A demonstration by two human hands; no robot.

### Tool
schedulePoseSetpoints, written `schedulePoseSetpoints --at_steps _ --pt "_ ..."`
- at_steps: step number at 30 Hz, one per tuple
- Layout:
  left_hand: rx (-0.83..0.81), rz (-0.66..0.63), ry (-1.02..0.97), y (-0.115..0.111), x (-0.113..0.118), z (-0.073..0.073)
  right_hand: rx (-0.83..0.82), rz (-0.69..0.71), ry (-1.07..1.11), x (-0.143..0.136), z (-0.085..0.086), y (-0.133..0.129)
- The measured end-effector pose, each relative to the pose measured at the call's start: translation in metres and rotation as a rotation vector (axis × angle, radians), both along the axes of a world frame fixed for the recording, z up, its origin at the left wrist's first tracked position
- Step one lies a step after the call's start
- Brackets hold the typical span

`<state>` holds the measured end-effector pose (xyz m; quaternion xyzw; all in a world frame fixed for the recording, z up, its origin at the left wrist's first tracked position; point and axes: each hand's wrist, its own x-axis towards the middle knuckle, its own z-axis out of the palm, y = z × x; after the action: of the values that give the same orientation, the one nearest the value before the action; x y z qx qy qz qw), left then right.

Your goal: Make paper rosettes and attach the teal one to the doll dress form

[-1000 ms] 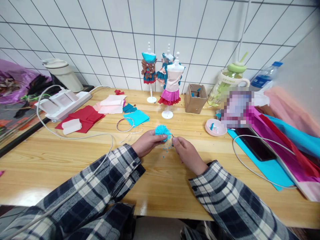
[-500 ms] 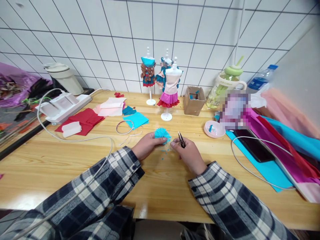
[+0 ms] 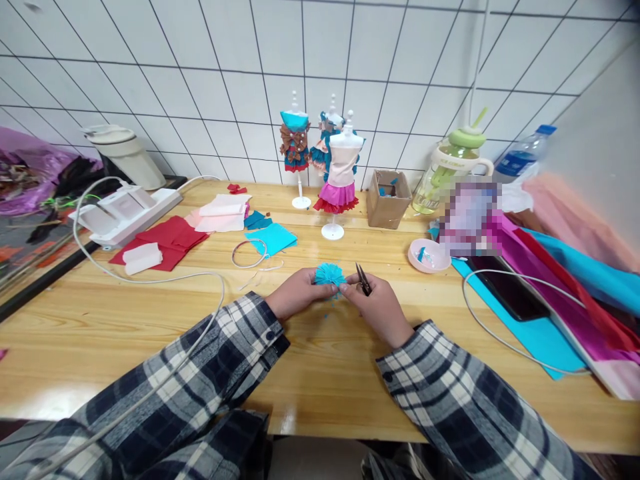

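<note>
A round, fringed blue pompom (image 3: 329, 273) is pinched between the thumb and fingers of my left hand (image 3: 299, 293), above the middle of the wooden table. My right hand (image 3: 376, 301) is closed around small dark scissors (image 3: 363, 280), whose tips point up and away from me. The thumb and fingertip of that hand touch the pompom's right edge. Tiny blue scraps (image 3: 326, 315) lie on the wood just below. A folded blue cloth (image 3: 271, 239) and a looped cord (image 3: 249, 254) are beyond my left hand.
Dressed miniature mannequins (image 3: 341, 163) stand at the back beside a cardboard box (image 3: 389, 200). To the right are a pink bowl (image 3: 429, 257), a phone (image 3: 515, 290) and coloured fabrics. Red cloth (image 3: 173, 241), a power strip (image 3: 127, 217) and a white cable (image 3: 150, 281) are left.
The pompom in my left hand has moved slightly right and tilted. My right thumb and fingertip, apart from it before, now touch its edge. The scissors remain in my right hand.
</note>
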<state>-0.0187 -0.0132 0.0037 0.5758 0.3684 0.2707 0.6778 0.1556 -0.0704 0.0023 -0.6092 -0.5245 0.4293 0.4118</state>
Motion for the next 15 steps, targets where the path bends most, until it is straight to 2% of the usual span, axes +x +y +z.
schedulePoseSetpoints --at_steps 7,11,15 --pt "0.066 -0.136 0.042 0.0005 -0.0001 0.0026 0.039 0.008 -0.045 0.0022 0.0001 0.0027" --pt "0.037 -0.116 0.047 0.0013 -0.0008 -0.0009 0.042 -0.004 -0.018 0.0028 -0.0001 0.0027" --pt "-0.032 -0.064 -0.050 0.0021 -0.0011 -0.0050 0.021 0.036 0.016 0.0026 0.0007 0.0009"
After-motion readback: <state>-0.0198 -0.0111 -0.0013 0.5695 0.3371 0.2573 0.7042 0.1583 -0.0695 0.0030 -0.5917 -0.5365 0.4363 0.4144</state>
